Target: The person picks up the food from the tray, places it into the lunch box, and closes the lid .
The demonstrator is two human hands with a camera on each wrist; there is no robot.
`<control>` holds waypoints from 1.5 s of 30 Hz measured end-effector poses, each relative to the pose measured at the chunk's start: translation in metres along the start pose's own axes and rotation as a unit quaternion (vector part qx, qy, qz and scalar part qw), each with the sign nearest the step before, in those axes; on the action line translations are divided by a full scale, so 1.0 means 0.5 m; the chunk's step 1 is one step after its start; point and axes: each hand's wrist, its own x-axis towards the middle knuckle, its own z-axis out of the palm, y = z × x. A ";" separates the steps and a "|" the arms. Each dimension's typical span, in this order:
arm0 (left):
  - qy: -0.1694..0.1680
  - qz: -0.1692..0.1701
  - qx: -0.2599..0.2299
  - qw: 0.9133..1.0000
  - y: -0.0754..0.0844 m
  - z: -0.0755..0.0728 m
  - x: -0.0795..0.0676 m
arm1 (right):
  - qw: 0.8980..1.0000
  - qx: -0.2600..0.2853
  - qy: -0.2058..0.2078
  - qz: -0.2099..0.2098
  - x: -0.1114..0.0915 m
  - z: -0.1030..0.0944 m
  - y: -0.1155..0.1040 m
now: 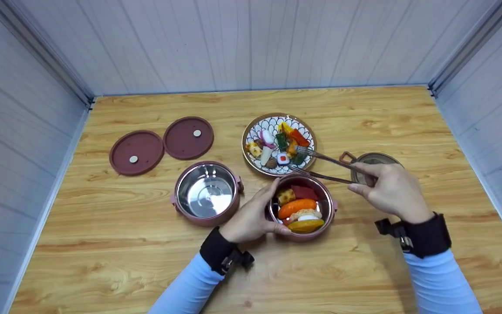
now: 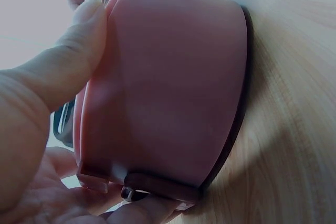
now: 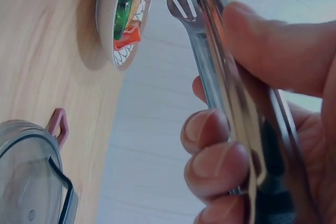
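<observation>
My left hand (image 1: 253, 218) grips the side of a pink lunch container (image 1: 305, 237), thumb at the near rim. In the left wrist view its fingers reach a side clasp (image 2: 163, 186). Inside the container lie pieces of food, among them an orange sausage-shaped piece (image 1: 296, 208) and a yellow slice (image 1: 305, 225). My right hand (image 1: 390, 189) holds metal tongs (image 1: 327, 158), their arms spread. The tong tips are over the near right part of a patterned plate (image 1: 245, 133) of small food pieces. A small white roll (image 1: 283, 158) lies near the tips; no piece is visibly pinched.
Left of the filled container stands a second pink container (image 1: 207, 221) with a bare steel interior. Two dark red lids (image 1: 136, 150) lie at the back left. A round lid with a clear panel (image 1: 377, 158) lies beyond the right hand. White panels (image 1: 251, 43) enclose the table.
</observation>
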 end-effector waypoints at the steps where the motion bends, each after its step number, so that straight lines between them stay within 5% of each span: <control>1: 0.000 -0.001 0.000 1.000 0.000 0.000 0.000 | 1.000 -0.002 -0.004 0.001 0.008 0.000 -0.002; 10: 0.001 -0.011 0.005 1.000 0.001 0.001 -0.003 | 0.997 -0.030 -0.071 0.009 0.081 0.008 -0.017; 17: 0.000 -0.016 0.006 1.000 0.004 0.001 -0.005 | 0.995 -0.080 -0.063 -0.009 0.129 0.022 -0.034; 28: 0.000 -0.004 0.006 1.000 0.001 0.002 -0.003 | 0.989 -0.055 -0.140 -0.007 0.162 0.041 -0.060; 45: 0.000 -0.006 0.004 1.000 0.002 0.000 -0.003 | 0.989 -0.128 -0.070 -0.031 0.166 0.039 -0.109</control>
